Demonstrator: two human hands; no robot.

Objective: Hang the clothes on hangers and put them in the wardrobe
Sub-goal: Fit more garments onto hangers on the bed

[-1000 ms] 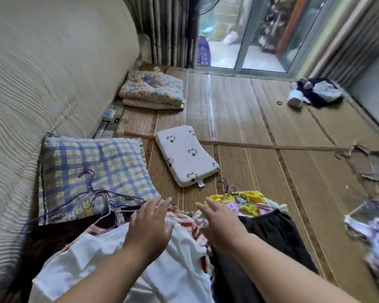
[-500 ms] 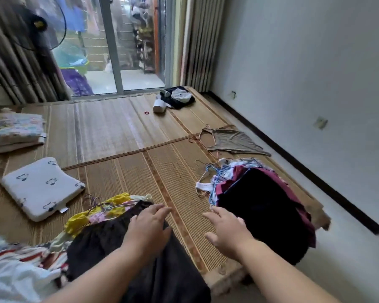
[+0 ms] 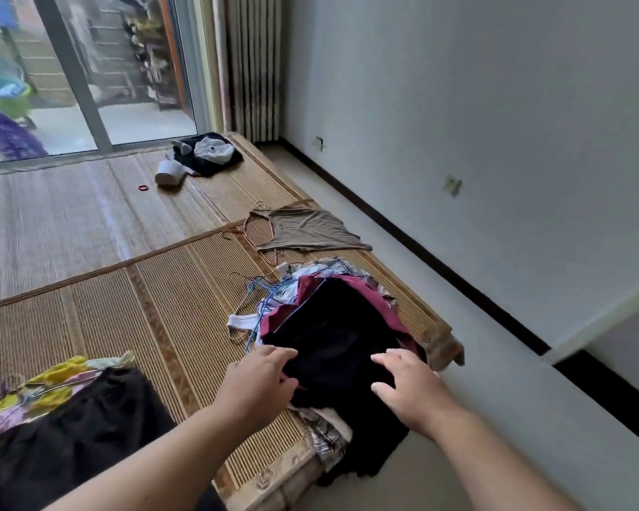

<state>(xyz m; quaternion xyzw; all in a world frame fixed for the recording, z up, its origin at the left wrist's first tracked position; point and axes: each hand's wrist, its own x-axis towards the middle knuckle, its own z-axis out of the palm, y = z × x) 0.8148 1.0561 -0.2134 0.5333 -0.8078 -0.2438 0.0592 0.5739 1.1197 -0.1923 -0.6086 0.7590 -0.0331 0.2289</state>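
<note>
Done: pile of clothes (image 3: 325, 326) already on hangers
Left: carrying to wardrobe, unseen
Grip: left hand (image 3: 259, 381), right hand (image 3: 406, 385) spread, holding nothing

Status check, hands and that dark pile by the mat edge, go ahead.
Left hand and right hand open, spread at black garment topping clothes pile, nothing gripped. Blue wire hangers tangled at pile's far side. No wardrobe in view.

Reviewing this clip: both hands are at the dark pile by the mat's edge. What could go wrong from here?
1. The black garment tops a pile overhanging the mat edge; lifting it may drag lower clothes onto the floor.
2. Wire hangers lie tangled in the pile and could snag or come up together.
3. Left hand and right hand look open, so no firm grip shows.
</note>
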